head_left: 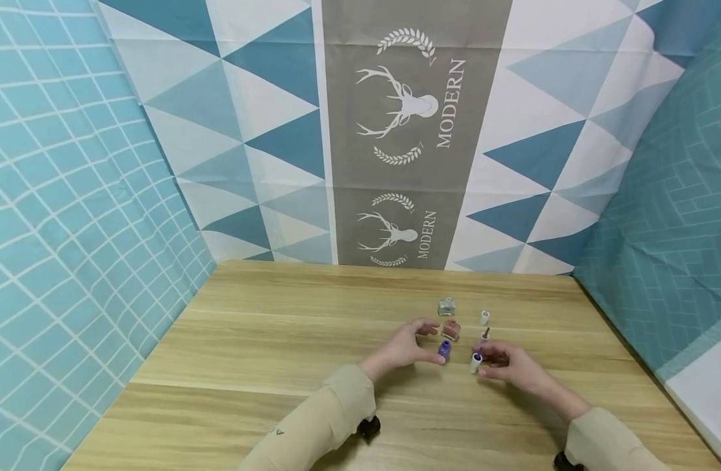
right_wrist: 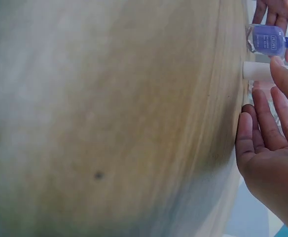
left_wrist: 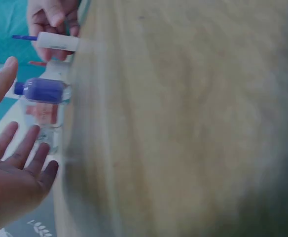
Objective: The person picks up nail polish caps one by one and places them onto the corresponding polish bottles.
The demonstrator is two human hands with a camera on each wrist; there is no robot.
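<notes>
An uncapped nail polish bottle (head_left: 444, 353), filled with purple, stands upright on the wooden table. My left hand (head_left: 404, 345) is just left of it, thumb and fingers spread apart around its near side and holding nothing. To the bottle's right, a white cap (head_left: 475, 363) stands upside down with its purple brush pointing up. Beside that cap is my right hand (head_left: 516, 369), its fingers loosely bent and parted. In the right wrist view the thumb (right_wrist: 284, 81) overlaps the white cap, and the palm shows nothing in it.
Behind the purple bottle stand a reddish-brown polish bottle (head_left: 451, 330) and a clear greyish one (head_left: 446, 306), both uncapped. Two more white caps (head_left: 485, 317) form a row to their right. Patterned cloth (head_left: 396, 131) hangs behind the table (head_left: 248, 340) and along both sides.
</notes>
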